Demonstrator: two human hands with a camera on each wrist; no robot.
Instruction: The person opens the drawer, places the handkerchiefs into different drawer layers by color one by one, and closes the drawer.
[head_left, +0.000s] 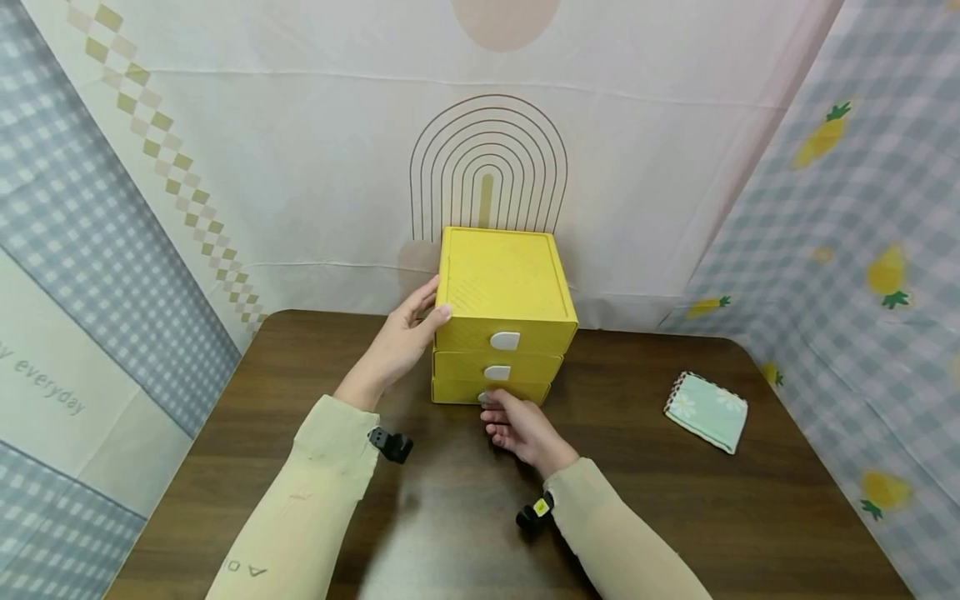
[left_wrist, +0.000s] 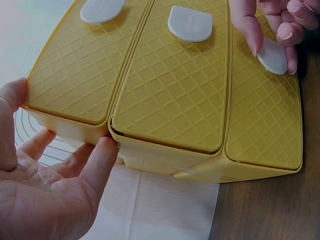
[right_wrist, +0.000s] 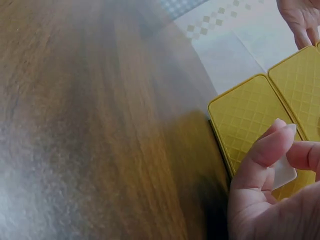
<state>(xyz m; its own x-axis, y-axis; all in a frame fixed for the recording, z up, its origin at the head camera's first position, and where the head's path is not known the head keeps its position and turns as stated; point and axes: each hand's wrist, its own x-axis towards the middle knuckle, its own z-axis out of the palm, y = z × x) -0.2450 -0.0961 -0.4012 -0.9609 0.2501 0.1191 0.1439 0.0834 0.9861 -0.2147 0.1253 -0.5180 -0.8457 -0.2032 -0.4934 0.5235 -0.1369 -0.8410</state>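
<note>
A yellow three-drawer storage box [head_left: 504,275] stands on the table, all its drawers closed and each fronted by a white pull tab. My left hand [head_left: 397,342] steadies the box's left side; in the left wrist view its fingertips [left_wrist: 105,145] press the side wall and its thumb lies at the top drawer's corner. Down at the bottom drawer, my right hand [head_left: 525,429] pinches the white tab [left_wrist: 272,56] between thumb and fingers. The right wrist view shows that tab [right_wrist: 284,172] partly hidden behind the fingers.
A folded mint-green cloth [head_left: 707,411] with white flowers lies to the right on the dark wooden table [head_left: 630,500]. Behind the box hangs a pale printed curtain [head_left: 315,167], with checked cloth [head_left: 862,333] along the right side. Both wrists wear small black cameras.
</note>
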